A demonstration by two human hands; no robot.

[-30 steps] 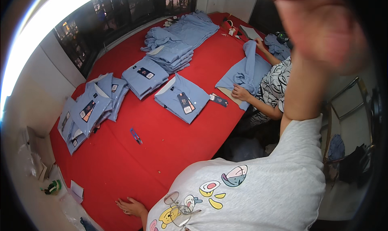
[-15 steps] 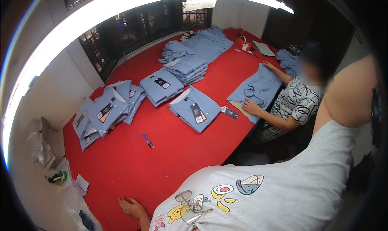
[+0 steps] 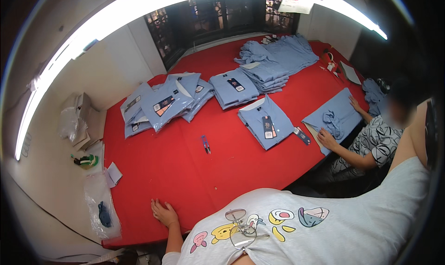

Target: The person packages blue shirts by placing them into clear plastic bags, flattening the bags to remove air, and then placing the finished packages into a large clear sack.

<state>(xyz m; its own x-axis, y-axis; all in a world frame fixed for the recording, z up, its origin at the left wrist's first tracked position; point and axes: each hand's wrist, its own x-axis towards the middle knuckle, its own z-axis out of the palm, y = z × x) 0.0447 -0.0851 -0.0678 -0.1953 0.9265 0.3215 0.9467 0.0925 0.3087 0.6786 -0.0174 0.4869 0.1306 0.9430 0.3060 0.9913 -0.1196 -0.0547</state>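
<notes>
Down at the near edge of the red table (image 3: 222, 172), the left hand (image 3: 163, 214) lies flat and open, palm down on the cloth, holding nothing. The right hand is out of view; only the raised upper arm shows at the right rim of the picture, so its state cannot be told. The nearest thing to the left hand is a small blue-handled tool (image 3: 205, 144), lying alone on the table well beyond the fingers. Further from the hand, past the tool, a folded blue shirt (image 3: 265, 122) with a dark tag lies flat. Left of that shirt sits a spread of bagged shirts (image 3: 162, 104); behind it stands a neat stack (image 3: 233, 88), and beyond that a large loose heap of blue shirts (image 3: 278, 59). Right of the folded shirt, another person's hands (image 3: 327, 139) rest on a shirt being folded (image 3: 334, 119).
</notes>
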